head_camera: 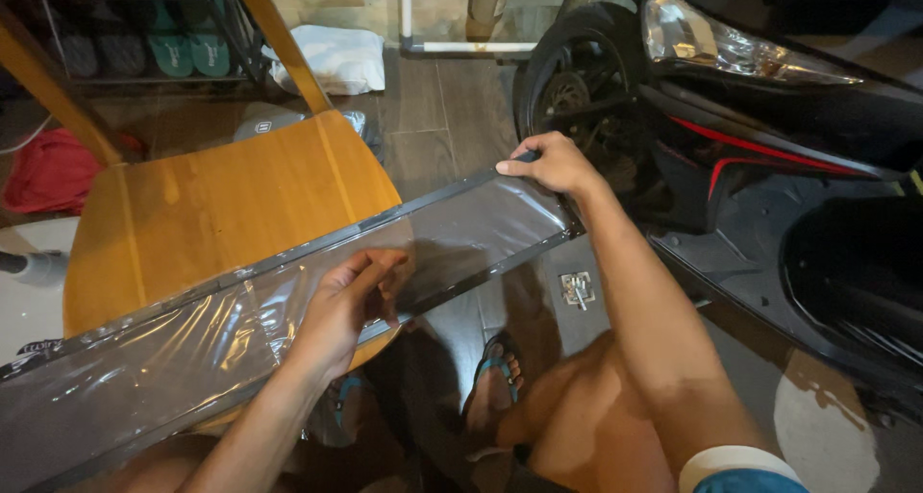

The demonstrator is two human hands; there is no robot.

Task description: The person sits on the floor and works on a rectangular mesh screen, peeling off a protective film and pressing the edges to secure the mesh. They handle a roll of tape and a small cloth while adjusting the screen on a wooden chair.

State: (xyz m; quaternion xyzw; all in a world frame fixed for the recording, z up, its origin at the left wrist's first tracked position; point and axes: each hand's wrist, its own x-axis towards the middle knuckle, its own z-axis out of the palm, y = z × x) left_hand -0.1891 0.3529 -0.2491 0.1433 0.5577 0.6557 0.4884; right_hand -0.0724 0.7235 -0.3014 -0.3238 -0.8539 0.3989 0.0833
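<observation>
Across our lap and the wooden chair seat (221,214) lies a long dark panel (461,234) wrapped in clear plastic film (163,358), running from 8 o'clock up toward 2 o'clock; the seat props its middle so both hands are free. Our right hand (553,161) grips the far end at 1 o'clock, steadying it beside the black scooter (769,118). Our left hand (346,310), near centre, pinches a loose edge of the film between thumb and fingers. We cannot see the panel's near end, cut off at the frame's left edge, and glare hides its surface. A small metal bracket (577,289) lies on the floor.
</observation>
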